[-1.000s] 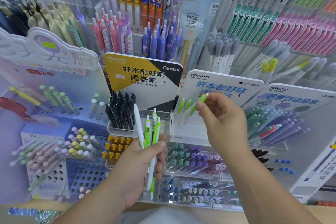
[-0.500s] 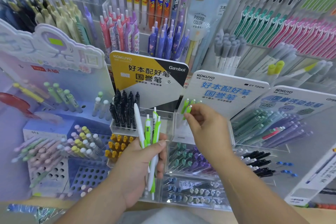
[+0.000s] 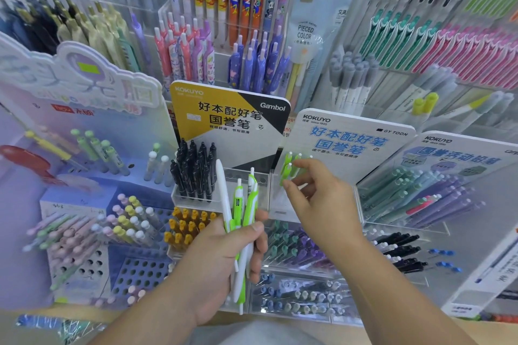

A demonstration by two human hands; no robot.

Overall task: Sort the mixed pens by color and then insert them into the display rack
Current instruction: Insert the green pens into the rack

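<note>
L hand (image 3: 221, 269) low centre, grip clenched round a bundle of pens (image 3: 238, 213): one plain white, the rest white w/ lime-green clips and barrels. Approx 4 in all, count not certain. Bundle stands roughly upright, button ends up, tips poking out below the fist. Thumb lies across the front of the bundle.

R hand (image 3: 322, 204) is up & to the right of it, at the clear rack (image 3: 273, 202) under the white Kokuyo sign (image 3: 350, 137). Thumb tip and forefinger are at the green pens (image 3: 287, 171) standing in that rack's left end; other fingers loosely spread. Can't tell if the R grip pinches a pen or only touches it, as the spot is blurred. A few green pens in that slot, button ends up, leaning back twd the sign.

Next slot to the left, under the yellow-black Gambol sign (image 3: 224, 115): black pens (image 3: 196, 171) packed upright, just behind the held bundle in this view. Below them, mustard-capped pens (image 3: 187, 227). Below the R wrist, teal & purple pens (image 3: 294, 246) lie in a clear tray. Tan bench (image 3: 499, 333) shows as a strip at btm right. Wall racks behind hold pens in many colours, mostly blurred.
</note>
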